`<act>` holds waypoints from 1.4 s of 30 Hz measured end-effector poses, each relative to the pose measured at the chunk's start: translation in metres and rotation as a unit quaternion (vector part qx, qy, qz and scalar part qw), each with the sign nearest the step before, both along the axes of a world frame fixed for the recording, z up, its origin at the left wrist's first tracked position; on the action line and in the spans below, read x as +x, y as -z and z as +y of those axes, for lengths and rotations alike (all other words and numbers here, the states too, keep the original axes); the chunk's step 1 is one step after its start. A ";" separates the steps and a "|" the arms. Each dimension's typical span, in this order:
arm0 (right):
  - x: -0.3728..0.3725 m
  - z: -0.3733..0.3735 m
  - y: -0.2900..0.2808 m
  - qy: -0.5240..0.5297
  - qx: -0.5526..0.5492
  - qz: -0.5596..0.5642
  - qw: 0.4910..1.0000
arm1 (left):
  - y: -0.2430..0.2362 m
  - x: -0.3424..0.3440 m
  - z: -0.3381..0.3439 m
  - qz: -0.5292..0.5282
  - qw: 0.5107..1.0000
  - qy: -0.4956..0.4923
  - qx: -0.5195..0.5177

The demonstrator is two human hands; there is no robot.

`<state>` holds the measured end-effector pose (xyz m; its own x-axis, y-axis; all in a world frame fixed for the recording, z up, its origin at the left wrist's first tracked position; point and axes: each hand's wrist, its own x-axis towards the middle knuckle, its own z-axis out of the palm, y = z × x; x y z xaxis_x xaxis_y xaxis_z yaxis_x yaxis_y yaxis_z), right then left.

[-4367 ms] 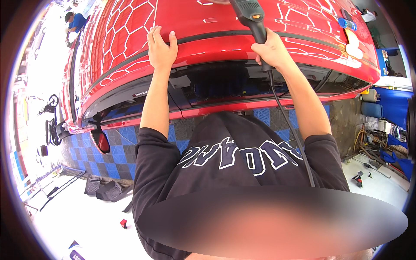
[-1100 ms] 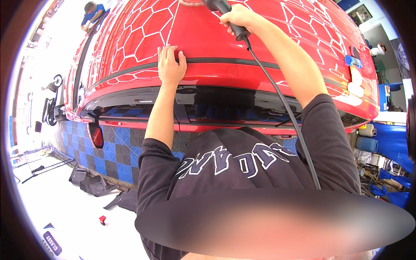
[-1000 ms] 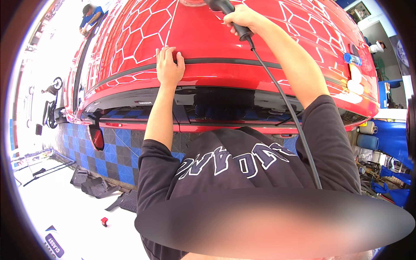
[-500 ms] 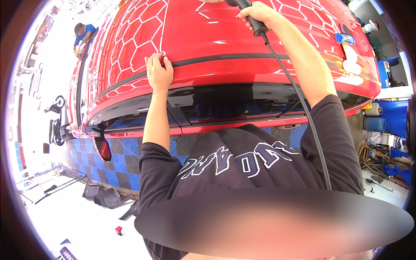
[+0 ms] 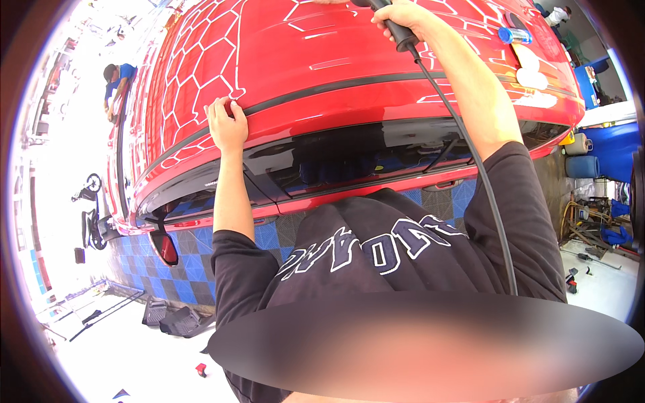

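A red car roof (image 5: 316,40) marked with white hexagon lines fills the upper view. My left hand (image 5: 227,125) rests flat-fingered on the roof's edge, just above the black trim strip (image 5: 349,86). My right hand (image 5: 402,15) is stretched far over the roof, closed around the black handle of a corded power tool (image 5: 401,35); the tool's head is cut off by the top of the view. Its black cord (image 5: 470,161) runs down along my right forearm to my chest.
A blue-capped bottle (image 5: 514,35) and white cloths (image 5: 531,70) lie on the roof at right. Another person in blue (image 5: 115,84) leans on the car's far end. Blue checkered tiles (image 5: 195,262) lie under the car; floor mats (image 5: 171,317) sit on the ground, blue barrels (image 5: 608,158) at right.
My left hand slid along the roof edge, first right, then back left and lower. My right hand with the tool reached farther up across the roof. My view shifted slightly.
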<state>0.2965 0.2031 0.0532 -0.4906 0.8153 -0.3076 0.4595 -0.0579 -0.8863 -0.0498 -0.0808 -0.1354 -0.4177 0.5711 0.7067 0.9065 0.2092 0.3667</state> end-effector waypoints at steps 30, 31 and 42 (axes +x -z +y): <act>0.088 0.046 0.013 0.091 -0.005 -0.002 0.996 | 0.002 -0.008 -0.002 -0.003 1.000 0.002 -0.011; 0.091 0.046 0.012 0.099 -0.004 -0.010 0.995 | 0.001 -0.008 -0.002 -0.005 1.000 0.003 -0.012; 0.132 0.057 0.007 0.167 0.027 -0.007 0.986 | 0.002 -0.009 -0.003 0.009 1.000 0.011 -0.012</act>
<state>0.4281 0.2600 0.0458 -0.1887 0.9456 -0.2650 0.4349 -0.1615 -0.8859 -0.0592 -0.0836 -0.1379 -0.3933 0.5959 0.7001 0.9169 0.1982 0.3464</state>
